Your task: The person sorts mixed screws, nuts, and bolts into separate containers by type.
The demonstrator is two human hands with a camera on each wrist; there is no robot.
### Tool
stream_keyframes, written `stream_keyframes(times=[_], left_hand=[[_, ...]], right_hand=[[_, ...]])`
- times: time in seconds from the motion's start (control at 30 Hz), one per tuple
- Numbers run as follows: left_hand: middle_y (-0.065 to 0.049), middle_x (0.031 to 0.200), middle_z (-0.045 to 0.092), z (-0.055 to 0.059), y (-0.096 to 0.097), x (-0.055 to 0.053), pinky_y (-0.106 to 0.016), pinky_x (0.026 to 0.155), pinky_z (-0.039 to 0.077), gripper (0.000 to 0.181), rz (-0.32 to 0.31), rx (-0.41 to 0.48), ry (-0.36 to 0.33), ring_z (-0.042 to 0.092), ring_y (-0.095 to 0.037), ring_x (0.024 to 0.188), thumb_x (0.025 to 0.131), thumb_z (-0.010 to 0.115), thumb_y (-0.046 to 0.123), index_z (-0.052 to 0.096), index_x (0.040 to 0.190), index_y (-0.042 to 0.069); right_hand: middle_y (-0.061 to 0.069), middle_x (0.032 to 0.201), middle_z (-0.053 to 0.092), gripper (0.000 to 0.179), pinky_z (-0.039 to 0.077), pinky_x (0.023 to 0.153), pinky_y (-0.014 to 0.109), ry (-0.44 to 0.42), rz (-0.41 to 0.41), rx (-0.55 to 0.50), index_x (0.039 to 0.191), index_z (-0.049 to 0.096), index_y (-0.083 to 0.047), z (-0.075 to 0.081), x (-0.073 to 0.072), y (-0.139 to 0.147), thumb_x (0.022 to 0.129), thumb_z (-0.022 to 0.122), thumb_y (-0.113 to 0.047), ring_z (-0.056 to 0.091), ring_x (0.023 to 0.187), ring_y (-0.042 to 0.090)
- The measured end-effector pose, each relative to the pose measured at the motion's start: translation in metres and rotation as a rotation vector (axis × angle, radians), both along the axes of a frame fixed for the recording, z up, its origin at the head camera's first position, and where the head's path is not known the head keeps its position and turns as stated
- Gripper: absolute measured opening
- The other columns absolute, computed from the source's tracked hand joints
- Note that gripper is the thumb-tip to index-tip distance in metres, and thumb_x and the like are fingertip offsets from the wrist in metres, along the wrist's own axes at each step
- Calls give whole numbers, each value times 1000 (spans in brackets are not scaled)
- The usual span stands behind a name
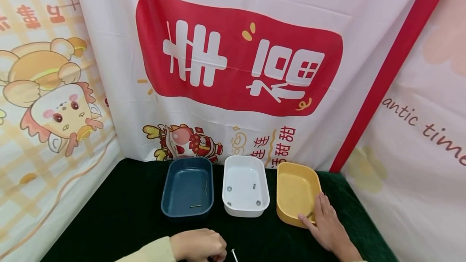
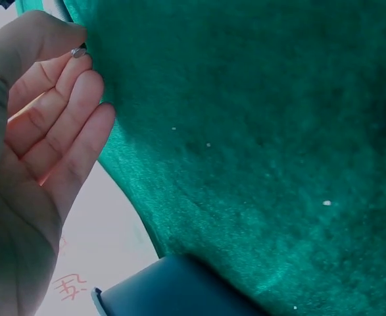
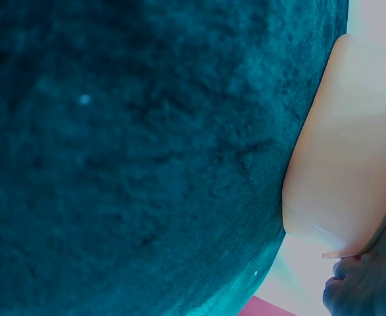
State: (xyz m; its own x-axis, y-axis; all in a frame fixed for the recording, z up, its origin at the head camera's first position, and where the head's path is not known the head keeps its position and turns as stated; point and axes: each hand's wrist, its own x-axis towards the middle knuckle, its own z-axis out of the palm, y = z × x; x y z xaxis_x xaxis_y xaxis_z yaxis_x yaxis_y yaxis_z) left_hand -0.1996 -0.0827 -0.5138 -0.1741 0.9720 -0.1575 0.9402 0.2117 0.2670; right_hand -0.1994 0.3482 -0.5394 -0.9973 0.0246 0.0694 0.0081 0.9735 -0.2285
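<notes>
In the left wrist view, my left hand (image 1: 199, 245) pinches a small silvery metal piece (image 2: 79, 51) between thumb and index finger; most of the piece is hidden. Just right of that hand a silver screw (image 1: 234, 254) shows, cut off by the head view's lower edge. I cannot tell whether it is the pinched piece. My right hand (image 1: 331, 225) rests over the right front corner of the yellow bin (image 1: 296, 191), fingers extended along its side and thumb at the front rim. A small bolt (image 1: 309, 214) lies inside, close to the thumb.
Left of the yellow bin stand a white bin (image 1: 242, 211) with several nuts and small metal parts, and a blue bin (image 1: 185, 209) holding thin brass-coloured pins. A dark green cloth (image 1: 120, 209) covers the table. Printed curtains (image 1: 236, 60) hang behind and at both sides.
</notes>
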Motion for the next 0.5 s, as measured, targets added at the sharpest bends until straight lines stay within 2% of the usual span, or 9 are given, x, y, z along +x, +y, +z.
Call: stream_keyframes(times=[0.3,0.5], left_hand=[[20,86,59,4,4,4,-1,69,40,10,-3,35,-14,49,14,72,92,64,24,67,96,32],[19,84,58,10,10,1,0,68,39,9,-14,82,-14,48,13,73,94,62,23,67,95,31]], right_hand=[[25,161,6,107,16,113,67,3,2,-2,154,3,0,-1,-1,1,87,37,-76,12,145,46],[26,161,5,107,15,113,67,-8,2,-10,154,3,1,-1,-1,0,87,37,-75,11,146,46]])
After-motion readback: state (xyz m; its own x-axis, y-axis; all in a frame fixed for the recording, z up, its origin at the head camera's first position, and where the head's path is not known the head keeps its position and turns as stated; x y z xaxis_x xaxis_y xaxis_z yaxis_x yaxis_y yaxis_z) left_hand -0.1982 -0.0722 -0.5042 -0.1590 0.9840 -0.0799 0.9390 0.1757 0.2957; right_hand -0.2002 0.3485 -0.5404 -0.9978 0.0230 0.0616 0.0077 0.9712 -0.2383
